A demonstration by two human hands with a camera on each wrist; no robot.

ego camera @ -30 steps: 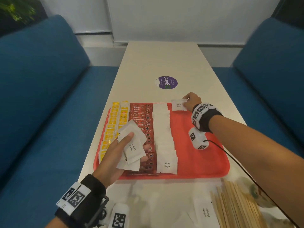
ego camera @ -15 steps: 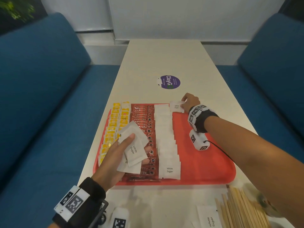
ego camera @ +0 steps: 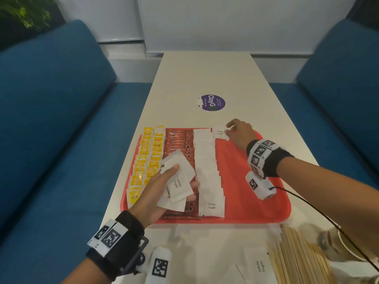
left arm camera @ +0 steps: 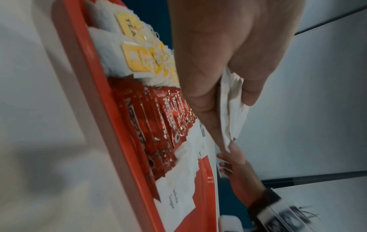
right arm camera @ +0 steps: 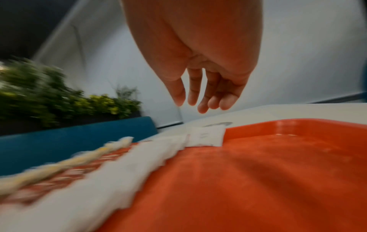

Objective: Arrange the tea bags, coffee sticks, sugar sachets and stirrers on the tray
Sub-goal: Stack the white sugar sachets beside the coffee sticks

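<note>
On the long white counter point(ego camera: 205, 74), near its front edge, a flat red plastic tray point(ego camera: 256, 201) is set, and three columns are laid across its left half. Along the tray's left edge two rows of white tea bags with yellow tags point(ego camera: 146, 160) are lined up; just beside them a column of red foil coffee sticks point(ego camera: 180, 140) is stacked, and next to that a column of white paper sugar sachets point(ego camera: 207, 171) is overlapped from the far edge to the near edge. At the tray's far edge, touching the top of that column, a single white sugar sachet point(ego camera: 220, 133) is lying partly on the rim. The right hand point(ego camera: 240, 133) is held just beside this sachet; in the right wrist view its fingers point(right arm camera: 195, 92) are seen hanging loosely, slightly spread, with nothing held, above the sachet. Over the coffee sticks, the left hand point(ego camera: 155, 191) is raised, and a fanned bundle of white sugar sachets point(ego camera: 177, 179) is gripped between the thumb on top and the fingers beneath. At the counter's front right corner a pile of pale wooden stirrers point(ego camera: 297, 257) is lying, with a loose white sachet point(ego camera: 260, 265) beside it. A round purple sticker point(ego camera: 212, 102) is stuck at the counter's middle.
</note>
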